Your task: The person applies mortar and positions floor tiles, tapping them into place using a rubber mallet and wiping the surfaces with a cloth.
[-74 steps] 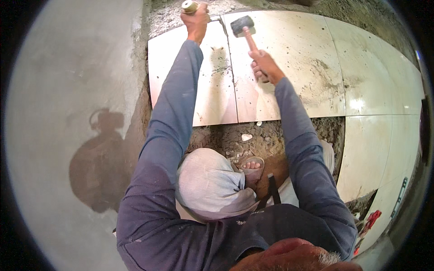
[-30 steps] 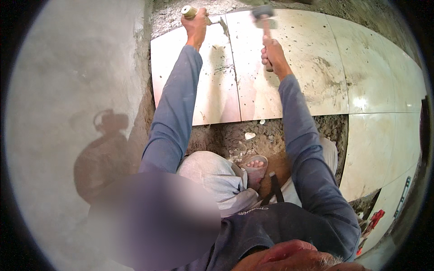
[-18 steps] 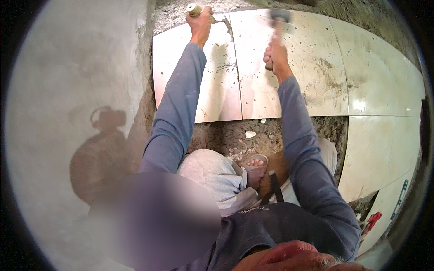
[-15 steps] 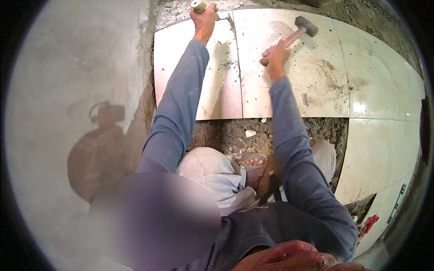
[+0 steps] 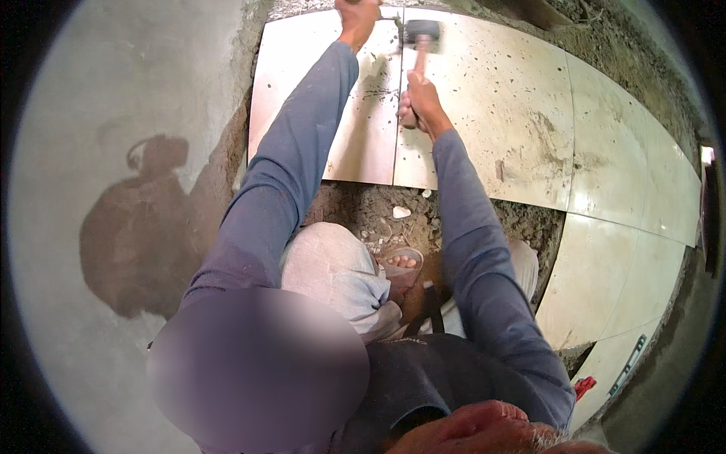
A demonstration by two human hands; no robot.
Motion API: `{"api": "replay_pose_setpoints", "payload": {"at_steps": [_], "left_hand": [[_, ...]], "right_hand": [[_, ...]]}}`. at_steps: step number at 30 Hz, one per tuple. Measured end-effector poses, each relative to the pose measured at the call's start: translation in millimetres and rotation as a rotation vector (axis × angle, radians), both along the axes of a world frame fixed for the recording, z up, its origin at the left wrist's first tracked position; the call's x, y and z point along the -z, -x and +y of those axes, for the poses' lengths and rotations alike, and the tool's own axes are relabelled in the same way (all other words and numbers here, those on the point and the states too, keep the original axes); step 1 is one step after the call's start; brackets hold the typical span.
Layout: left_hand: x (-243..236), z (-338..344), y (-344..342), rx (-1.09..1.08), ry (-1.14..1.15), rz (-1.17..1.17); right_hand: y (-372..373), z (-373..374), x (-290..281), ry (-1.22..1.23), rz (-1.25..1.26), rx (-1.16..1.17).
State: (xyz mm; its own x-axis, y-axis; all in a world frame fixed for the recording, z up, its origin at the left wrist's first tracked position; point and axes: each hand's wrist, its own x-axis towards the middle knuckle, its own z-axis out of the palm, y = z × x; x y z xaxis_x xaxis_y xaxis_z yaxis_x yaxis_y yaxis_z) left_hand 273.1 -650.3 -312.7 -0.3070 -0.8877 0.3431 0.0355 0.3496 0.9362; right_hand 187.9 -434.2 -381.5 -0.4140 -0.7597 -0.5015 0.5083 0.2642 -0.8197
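My right hand (image 5: 423, 102) is closed round the wooden handle of a rubber mallet (image 5: 422, 32). Its dark head, slightly blurred, is over the far part of the pale tiles, just right of the joint. At the top edge, my left hand (image 5: 359, 21) grips a pale-handled tool, mostly cut off by the frame; its exact kind is unclear. Below that hand lies the left floor tile (image 5: 302, 98), and the larger spotted tile (image 5: 491, 98) adjoins it on the right. Dark specks and smears mark both. Whether the mallet touches the tile I cannot tell.
A bare strip of soil and rubble (image 5: 355, 200) runs between the tiles and my knees. Grey wall or concrete (image 5: 151, 83) fills the left side. More tiles (image 5: 590, 272) lie at right, with a spirit level (image 5: 628, 367) and a red item (image 5: 584, 387) near the lower right.
The mallet has swung left, from the middle of the right tile to beside the joint, its handle now more upright. My left hand appears slightly farther up and right; the whole view has shifted.
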Motion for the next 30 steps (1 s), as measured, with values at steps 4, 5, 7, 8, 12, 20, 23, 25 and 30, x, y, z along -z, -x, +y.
{"api": "replay_pose_setpoints", "payload": {"at_steps": [4,5,7,8,12,20,23,25,30], "left_hand": [[15.2,-5.4,-20.9,0.003,-0.032,0.166],[14.1,-2.2,-18.1,0.02,-0.021,0.205],[4.2,6.4,-2.1,0.003,-0.04,0.118],[-0.9,8.1,4.2,-0.004,-0.046,0.069],[1.5,-0.7,-8.0,-0.003,-0.176,0.045],[16.9,-5.0,-28.9,0.07,0.034,0.093],[-2.5,26.4,-22.2,0.091,0.081,0.161],[4.0,45.5,-40.0,0.019,0.012,0.132],[-62.7,129.7,-79.5,-0.032,-0.044,0.011]], "right_hand": [[30.0,16.1,-27.7,-0.009,0.056,-0.08],[32.8,15.1,-32.3,0.066,0.048,0.092],[37.5,1.3,-22.3,0.132,-0.16,0.5],[23.5,-0.1,-10.0,0.153,-0.029,0.406],[7.5,9.4,-20.7,0.03,-0.157,-0.158],[35.2,158.4,-49.6,0.036,-0.014,0.087],[37.4,235.3,-50.4,-0.048,0.024,0.095],[28.5,276.9,-53.9,-0.138,0.042,0.097],[9.2,317.4,-54.9,-0.194,0.074,0.192]]}}
